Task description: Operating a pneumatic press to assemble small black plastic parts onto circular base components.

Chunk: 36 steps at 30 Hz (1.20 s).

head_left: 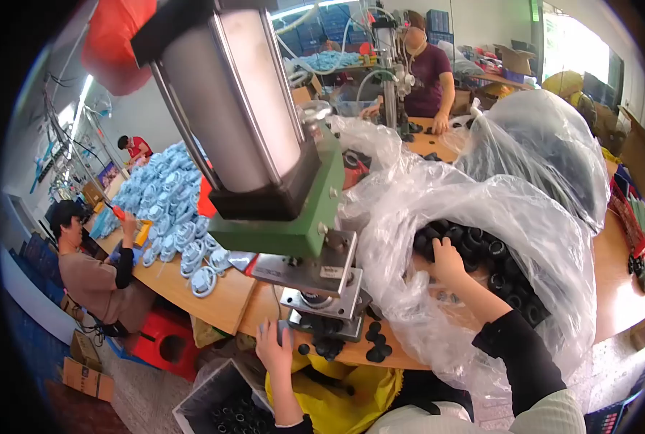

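While my right hand (450, 265) reaches among black rings (496, 250), my left hand (273, 351) curls near the press (268, 189); whether either grips anything, I cannot tell.

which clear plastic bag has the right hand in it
The nearer clear plastic bag, spread open around black round parts; the right hand is inside; the bulging clear plastic bag behind is untouched.

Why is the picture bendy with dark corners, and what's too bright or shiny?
In the head view, the wide lens bends straight edges and leaves dark corners; also in the head view, the bright opening at upper right is washed out, and the clear plastic bag by the right hand shows whitish shine.
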Each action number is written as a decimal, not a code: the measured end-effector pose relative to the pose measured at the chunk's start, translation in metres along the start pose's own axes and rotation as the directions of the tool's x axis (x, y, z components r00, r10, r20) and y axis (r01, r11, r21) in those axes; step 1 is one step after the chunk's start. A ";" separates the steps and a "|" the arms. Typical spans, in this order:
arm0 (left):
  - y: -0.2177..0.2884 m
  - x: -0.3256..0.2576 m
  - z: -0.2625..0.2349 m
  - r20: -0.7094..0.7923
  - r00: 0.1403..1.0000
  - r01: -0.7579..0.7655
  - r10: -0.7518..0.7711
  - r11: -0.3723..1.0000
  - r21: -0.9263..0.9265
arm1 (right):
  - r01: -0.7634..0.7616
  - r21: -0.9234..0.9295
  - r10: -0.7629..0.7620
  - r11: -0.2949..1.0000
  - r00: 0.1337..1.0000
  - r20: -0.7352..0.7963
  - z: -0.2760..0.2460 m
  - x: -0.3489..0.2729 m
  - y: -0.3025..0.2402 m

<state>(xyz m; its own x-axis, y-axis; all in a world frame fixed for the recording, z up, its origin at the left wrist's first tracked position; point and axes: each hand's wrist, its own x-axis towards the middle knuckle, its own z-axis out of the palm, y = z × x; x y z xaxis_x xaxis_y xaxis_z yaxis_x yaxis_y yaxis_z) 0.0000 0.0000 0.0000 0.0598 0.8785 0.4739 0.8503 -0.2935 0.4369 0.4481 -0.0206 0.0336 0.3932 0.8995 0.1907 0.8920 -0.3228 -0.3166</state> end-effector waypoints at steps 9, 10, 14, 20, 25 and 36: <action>0.042 0.005 -0.032 -0.286 0.956 -0.146 0.068 0.954 -0.261 | -0.084 0.566 0.082 0.820 0.996 0.028 -0.072 -0.047 -0.048; 0.056 0.013 -0.028 -0.301 0.950 -0.179 0.078 0.929 -0.324 | -0.030 0.679 0.057 0.734 0.998 -0.018 -0.085 -0.059 -0.053; 0.126 0.061 -0.028 -0.200 0.975 -0.199 0.098 0.783 -0.589 | 0.140 0.798 -0.096 0.586 0.990 -0.103 -0.105 -0.100 -0.082; 0.141 0.067 -0.020 -0.289 0.957 -0.167 0.034 0.878 -0.448 | 0.270 0.806 -0.272 0.527 0.952 -0.141 -0.088 -0.113 -0.145; 0.102 0.007 -0.056 -0.308 0.870 0.198 -0.384 0.846 -0.495 | 0.430 0.681 -0.440 0.592 0.881 -0.174 -0.069 -0.091 -0.204; -0.006 -0.041 -0.054 -0.274 0.949 0.169 -0.154 0.985 0.033 | 0.442 0.729 -0.463 0.523 0.865 -0.192 -0.044 -0.081 -0.210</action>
<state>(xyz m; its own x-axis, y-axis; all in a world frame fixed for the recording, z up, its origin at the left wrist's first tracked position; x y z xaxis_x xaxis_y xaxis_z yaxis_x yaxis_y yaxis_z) -0.0358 -0.0548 0.0197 -0.2177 0.7759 0.5921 0.8647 -0.1281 0.4857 0.2385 -0.0385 0.1258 -0.0303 0.8710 0.4904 0.4778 0.4435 -0.7583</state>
